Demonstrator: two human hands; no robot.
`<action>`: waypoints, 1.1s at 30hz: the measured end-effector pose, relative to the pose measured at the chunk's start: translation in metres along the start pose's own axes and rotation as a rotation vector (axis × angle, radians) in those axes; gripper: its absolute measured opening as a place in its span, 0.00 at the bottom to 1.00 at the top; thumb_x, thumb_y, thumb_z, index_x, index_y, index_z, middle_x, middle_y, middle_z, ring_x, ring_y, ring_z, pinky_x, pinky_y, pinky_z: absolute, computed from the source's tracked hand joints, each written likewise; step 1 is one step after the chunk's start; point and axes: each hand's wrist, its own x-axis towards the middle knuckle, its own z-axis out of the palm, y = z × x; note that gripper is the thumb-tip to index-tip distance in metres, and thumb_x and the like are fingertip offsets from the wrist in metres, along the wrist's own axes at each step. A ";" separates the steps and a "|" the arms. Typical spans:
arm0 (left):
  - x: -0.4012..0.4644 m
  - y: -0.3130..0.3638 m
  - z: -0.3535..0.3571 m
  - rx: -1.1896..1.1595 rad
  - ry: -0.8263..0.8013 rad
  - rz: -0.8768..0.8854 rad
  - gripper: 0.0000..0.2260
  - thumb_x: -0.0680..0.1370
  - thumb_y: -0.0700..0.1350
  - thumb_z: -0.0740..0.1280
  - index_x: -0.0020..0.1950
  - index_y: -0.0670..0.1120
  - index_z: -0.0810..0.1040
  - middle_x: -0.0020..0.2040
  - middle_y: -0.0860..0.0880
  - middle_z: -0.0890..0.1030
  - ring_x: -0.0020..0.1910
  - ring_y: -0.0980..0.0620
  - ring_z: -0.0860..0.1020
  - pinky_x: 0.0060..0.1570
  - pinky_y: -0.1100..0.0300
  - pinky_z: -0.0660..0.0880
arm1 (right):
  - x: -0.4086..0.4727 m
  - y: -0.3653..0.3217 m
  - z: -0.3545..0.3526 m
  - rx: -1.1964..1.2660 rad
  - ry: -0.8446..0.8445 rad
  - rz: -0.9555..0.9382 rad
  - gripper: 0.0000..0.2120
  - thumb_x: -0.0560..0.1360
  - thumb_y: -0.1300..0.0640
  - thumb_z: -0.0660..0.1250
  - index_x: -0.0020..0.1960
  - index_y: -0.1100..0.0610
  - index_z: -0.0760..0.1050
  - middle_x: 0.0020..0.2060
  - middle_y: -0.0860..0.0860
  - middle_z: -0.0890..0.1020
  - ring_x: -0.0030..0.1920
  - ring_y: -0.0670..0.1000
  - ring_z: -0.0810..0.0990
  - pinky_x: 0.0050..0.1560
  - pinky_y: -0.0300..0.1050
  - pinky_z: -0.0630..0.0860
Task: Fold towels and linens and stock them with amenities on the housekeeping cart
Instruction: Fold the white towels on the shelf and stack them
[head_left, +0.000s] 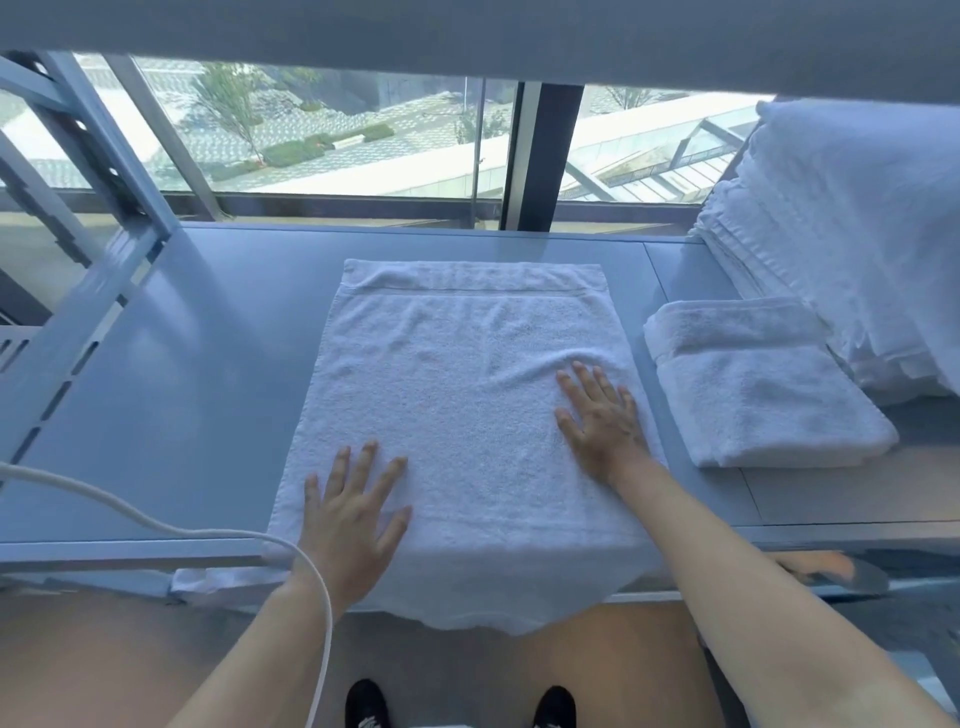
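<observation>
A white towel (457, 395) lies spread flat on the grey shelf (197, 374), its near end hanging over the front edge. My left hand (348, 514) presses flat on the towel's near left part, fingers straight and spread. My right hand (602, 415) lies flat on the towel's right side, fingers straight and pointing away from me. To the right sits a folded white towel (763, 384). Behind it, a tall stack of white linens (841, 234) leans at the far right.
A grey metal upright (88, 244) of the shelving stands at the left. A white cable (171, 525) curves over my left forearm. A window (332, 140) runs behind the shelf. My black shoes (369, 704) show on the floor below.
</observation>
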 end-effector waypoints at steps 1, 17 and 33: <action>-0.007 -0.004 0.004 0.038 -0.013 -0.006 0.30 0.80 0.67 0.44 0.83 0.63 0.50 0.84 0.54 0.47 0.83 0.48 0.41 0.79 0.37 0.45 | 0.000 0.001 0.001 -0.003 0.001 -0.004 0.29 0.84 0.40 0.50 0.83 0.42 0.51 0.84 0.43 0.48 0.83 0.47 0.43 0.81 0.58 0.42; -0.007 -0.002 0.006 0.097 0.015 -0.023 0.30 0.80 0.67 0.41 0.82 0.64 0.44 0.84 0.56 0.42 0.82 0.51 0.38 0.80 0.41 0.40 | -0.118 -0.093 0.035 0.014 -0.041 -0.343 0.27 0.85 0.44 0.49 0.83 0.46 0.55 0.83 0.43 0.46 0.83 0.47 0.42 0.82 0.55 0.43; -0.004 -0.006 0.008 0.099 0.016 -0.024 0.29 0.80 0.69 0.41 0.81 0.67 0.41 0.84 0.57 0.42 0.82 0.52 0.37 0.80 0.42 0.38 | -0.124 0.024 0.007 -0.003 -0.040 -0.040 0.31 0.81 0.38 0.42 0.83 0.40 0.46 0.82 0.37 0.42 0.81 0.41 0.37 0.81 0.51 0.40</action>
